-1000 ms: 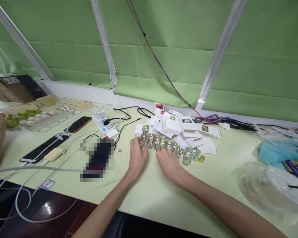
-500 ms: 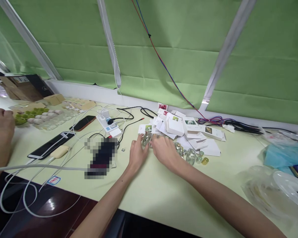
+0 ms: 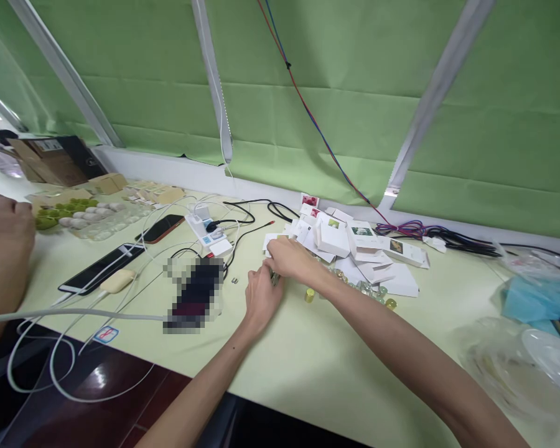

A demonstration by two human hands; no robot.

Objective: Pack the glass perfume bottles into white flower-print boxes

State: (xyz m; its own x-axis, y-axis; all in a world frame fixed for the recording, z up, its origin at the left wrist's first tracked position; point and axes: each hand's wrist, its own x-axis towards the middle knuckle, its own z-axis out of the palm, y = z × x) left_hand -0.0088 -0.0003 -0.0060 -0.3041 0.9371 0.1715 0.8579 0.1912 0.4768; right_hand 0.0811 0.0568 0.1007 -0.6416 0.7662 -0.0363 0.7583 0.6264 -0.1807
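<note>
A small clear glass bottle (image 3: 275, 278) is partly visible between my two hands. My left hand (image 3: 262, 294) is wrapped around it close to the table top. Just above, my right hand (image 3: 290, 257) has its fingers closed at the bottle's top; they hide what they grip. A gold cap (image 3: 310, 295) lies on the table below my right wrist. More small glass bottles (image 3: 365, 288) and a second gold cap (image 3: 391, 304) lie to the right, partly behind my right forearm.
White cartons (image 3: 332, 239) are heaped behind my hands. Left of them are a power strip (image 3: 208, 233), tangled cables, phones (image 3: 101, 269) and a cream-coloured case (image 3: 117, 281). Another person's hand (image 3: 7, 239) rests at the far left. A clear plastic container (image 3: 518, 367) stands right.
My right hand has moved left and up from the loose bottles to the top of the bottle in my left hand. A gold cap now shows on the table. The view shifted slightly.
</note>
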